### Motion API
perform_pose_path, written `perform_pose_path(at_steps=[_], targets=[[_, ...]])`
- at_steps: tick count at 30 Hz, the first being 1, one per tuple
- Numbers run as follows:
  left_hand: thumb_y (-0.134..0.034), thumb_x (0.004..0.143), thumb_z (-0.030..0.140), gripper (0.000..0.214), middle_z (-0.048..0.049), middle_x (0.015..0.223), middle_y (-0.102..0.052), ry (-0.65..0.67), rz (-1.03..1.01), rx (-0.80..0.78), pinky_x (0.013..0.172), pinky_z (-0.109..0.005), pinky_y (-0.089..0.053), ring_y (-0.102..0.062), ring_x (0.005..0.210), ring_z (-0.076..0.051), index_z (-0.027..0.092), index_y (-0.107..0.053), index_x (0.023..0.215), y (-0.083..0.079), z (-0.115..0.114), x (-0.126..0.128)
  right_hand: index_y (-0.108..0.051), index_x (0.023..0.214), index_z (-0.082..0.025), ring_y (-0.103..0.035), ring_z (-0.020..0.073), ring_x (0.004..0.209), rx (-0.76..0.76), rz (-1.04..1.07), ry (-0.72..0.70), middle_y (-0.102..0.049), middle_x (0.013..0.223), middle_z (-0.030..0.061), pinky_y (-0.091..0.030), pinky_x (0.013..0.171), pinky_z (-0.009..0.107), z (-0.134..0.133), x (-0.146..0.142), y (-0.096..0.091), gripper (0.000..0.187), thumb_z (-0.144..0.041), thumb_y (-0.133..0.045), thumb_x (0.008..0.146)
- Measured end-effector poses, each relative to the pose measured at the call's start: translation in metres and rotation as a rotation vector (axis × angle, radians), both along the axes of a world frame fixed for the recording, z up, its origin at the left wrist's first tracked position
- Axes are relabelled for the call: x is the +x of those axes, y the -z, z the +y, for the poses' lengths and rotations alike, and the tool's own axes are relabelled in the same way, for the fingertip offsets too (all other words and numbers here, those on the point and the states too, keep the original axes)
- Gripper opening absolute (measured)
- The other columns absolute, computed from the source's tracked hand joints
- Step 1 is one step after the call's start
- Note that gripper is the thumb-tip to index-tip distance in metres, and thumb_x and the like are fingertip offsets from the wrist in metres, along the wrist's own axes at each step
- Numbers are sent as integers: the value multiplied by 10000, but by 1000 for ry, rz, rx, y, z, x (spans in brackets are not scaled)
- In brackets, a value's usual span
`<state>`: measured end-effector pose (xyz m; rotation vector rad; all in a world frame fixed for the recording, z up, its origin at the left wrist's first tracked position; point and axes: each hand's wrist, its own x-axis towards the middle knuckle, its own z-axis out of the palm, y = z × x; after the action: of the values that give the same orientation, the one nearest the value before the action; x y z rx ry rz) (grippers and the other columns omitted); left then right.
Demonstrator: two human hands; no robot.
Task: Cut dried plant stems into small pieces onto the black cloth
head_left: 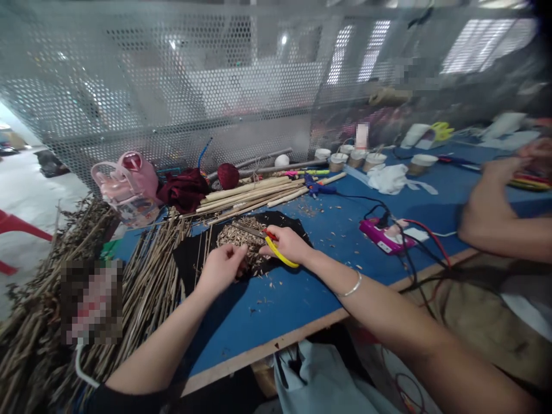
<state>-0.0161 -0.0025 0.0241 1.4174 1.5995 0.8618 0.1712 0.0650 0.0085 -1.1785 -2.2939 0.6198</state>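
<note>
My right hand (290, 243) is closed round the yellow and red handles of a pair of scissors (268, 239). Their blades point left over a heap of small cut wood bits (241, 236) lying on a black cloth (190, 259). My left hand (221, 268) is curled in a loose fist at the near edge of that heap, its fingers pinched on something I cannot make out. A thin silver bangle sits on my right wrist. Both hands rest over the blue table (302, 287).
Dry twigs (146, 276) are piled at the left, longer peeled sticks (250, 192) behind the heap. A pink bottle (125, 184), dark red yarn (227, 175), paper cups (349, 158), a blue glue gun (317, 187) and a pink power strip (383, 236) with cables stand around. Another person's arm (495, 213) rests at right.
</note>
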Motion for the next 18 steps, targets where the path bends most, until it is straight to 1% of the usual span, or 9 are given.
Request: perform_pose_path(at_steps=[2, 3, 5, 6, 8, 10, 13, 15, 18], targets=[[-499, 713, 526, 356, 5, 573, -582, 65, 174, 56, 434, -214, -364, -497, 452, -113, 179, -574, 690, -13, 3, -19, -470, 700, -182, -362, 78, 509, 29, 54, 22, -436, 547, -63, -243, 479, 188, 0, 1, 3, 350, -502, -608, 660], [-530, 698, 497, 321, -1, 588, -592, 77, 314, 89, 468, -220, -372, -509, 480, -121, 183, -593, 698, -19, 5, -31, -467, 696, -183, -357, 76, 507, 43, 70, 29, -432, 548, -64, -242, 479, 188, -1, 1, 4, 341, -490, -611, 660], [-594, 655, 417, 223, -20, 621, -611, 22, 664, 163, 520, -232, -365, -542, 575, -152, 196, -613, 675, -26, 9, -55, -457, 682, -185, -354, 74, 504, 64, 86, 37, -432, 554, -64, -236, 478, 189, -2, 1, 6, 333, -475, -618, 656], [-611, 640, 370, 170, -27, 640, -620, 8, 794, 154, 537, -237, -361, -555, 616, -166, 201, -614, 649, -27, 10, -67, -453, 676, -186, -353, 74, 503, 68, 85, 36, -434, 555, -63, -232, 476, 190, -2, 1, 8, 331, -472, -619, 655], [-627, 614, 301, 100, -27, 621, -618, 49, 927, 21, 537, -242, -355, -562, 623, -177, 204, -612, 596, -22, 12, -86, -449, 671, -189, -354, 75, 500, 69, 77, 29, -438, 556, -61, -224, 473, 192, -1, 0, 10, 329, -470, -619, 655], [-633, 608, 305, 97, -17, 580, -610, 75, 907, -118, 524, -233, -364, -569, 593, -168, 209, -628, 617, -12, 12, -97, -451, 678, -191, -354, 75, 498, 70, 68, 15, -444, 558, -61, -223, 473, 192, -1, -1, 12, 326, -469, -620, 654], [-641, 595, 269, 233, -5, 588, -621, 26, 852, -152, 536, -219, -392, -581, 582, -155, 208, -645, 819, 1, 11, -102, -454, 679, -191, -348, 75, 500, 90, 56, -1, -443, 560, -61, -223, 476, 193, -1, -1, 13, 327, -467, -627, 648], [-638, 585, 228, 374, -7, 616, -632, -9, 821, -158, 542, -217, -406, -586, 575, -151, 193, -615, 957, 5, 12, -102, -460, 681, -190, -347, 75, 502, 93, 48, -3, -441, 562, -60, -221, 477, 195, -1, -1, 13, 328, -469, -629, 647], [-622, 573, 190, 441, -7, 589, -620, -58, 753, -190, 526, -220, -416, -580, 532, -150, 160, -589, 1012, 3, 13, -101, -481, 702, -187, -357, 76, 508, 76, 47, -5, -448, 571, -56, -219, 477, 195, -1, 0, 12, 327, -472, -632, 646]])
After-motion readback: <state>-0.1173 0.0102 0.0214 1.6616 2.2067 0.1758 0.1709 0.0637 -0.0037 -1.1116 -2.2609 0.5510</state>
